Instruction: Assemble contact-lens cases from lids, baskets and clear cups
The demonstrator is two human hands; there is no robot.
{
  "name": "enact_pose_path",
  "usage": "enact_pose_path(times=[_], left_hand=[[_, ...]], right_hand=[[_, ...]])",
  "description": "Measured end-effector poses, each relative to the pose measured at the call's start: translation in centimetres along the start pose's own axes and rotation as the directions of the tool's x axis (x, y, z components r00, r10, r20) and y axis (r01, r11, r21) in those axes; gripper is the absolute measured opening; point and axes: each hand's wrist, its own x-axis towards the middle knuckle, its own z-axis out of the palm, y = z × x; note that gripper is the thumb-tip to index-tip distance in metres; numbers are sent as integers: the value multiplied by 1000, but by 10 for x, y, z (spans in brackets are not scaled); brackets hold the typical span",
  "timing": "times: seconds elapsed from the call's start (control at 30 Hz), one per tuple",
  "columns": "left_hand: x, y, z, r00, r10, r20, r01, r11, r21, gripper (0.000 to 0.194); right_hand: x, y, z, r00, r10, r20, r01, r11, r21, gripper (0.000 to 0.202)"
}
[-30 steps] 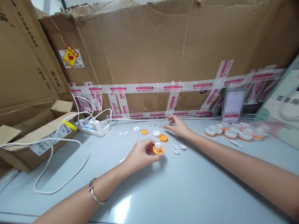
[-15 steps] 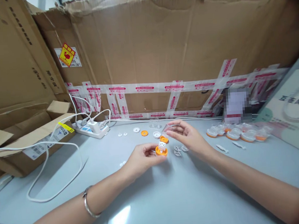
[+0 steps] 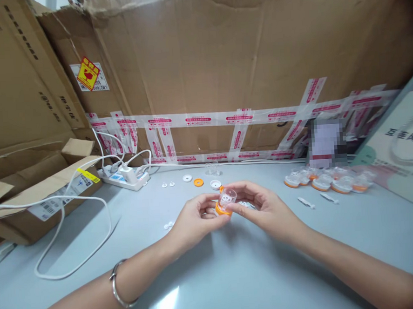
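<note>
Between the fingers of my left hand (image 3: 198,215) is an orange round base (image 3: 222,211) with a white slotted piece (image 3: 226,199) standing on it. My right hand (image 3: 256,202) grips a clear plastic cup-shaped cover (image 3: 230,195), which sits tilted over the white piece, close against the base. Whether the cover is seated on the base I cannot tell. Behind the hands lie a white ring (image 3: 216,185), an orange ring (image 3: 198,182) and a white disc (image 3: 187,178). Small white slotted parts (image 3: 243,204) are partly hidden behind my right fingers.
Several assembled clear-and-orange pieces (image 3: 341,184) stand at the right, near two white strips (image 3: 306,203). Clear covers (image 3: 213,169) rest by the cardboard wall (image 3: 193,57). A power strip (image 3: 129,177), a looping white cable (image 3: 108,226) and an open carton (image 3: 24,217) occupy the left.
My right hand has brought the clear cover down and left, from above the table onto the white piece. My left hand still holds the orange base in nearly the same place.
</note>
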Motion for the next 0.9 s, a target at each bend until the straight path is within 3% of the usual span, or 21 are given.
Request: enact_pose_path(times=[0.53, 0.67, 0.77, 0.9], left_hand=[[-4, 1, 2, 998, 8, -62, -9, 1000, -12, 27], [-4, -5, 3, 993, 66, -98, -63, 997, 32, 26], [-3, -10, 4, 986, 118, -113, -107, 989, 99, 24], [0, -11, 5, 995, 50, -83, -46, 998, 48, 29]], right_hand=[[-1, -2, 0, 1000, 6, 9, -6, 1000, -3, 31], [-5, 5, 7, 998, -29, -61, 28, 999, -22, 23], [-6, 12, 14, 992, 9, -127, -13, 999, -29, 22], [-6, 14, 17, 989, 56, -135, -50, 998, 46, 26]])
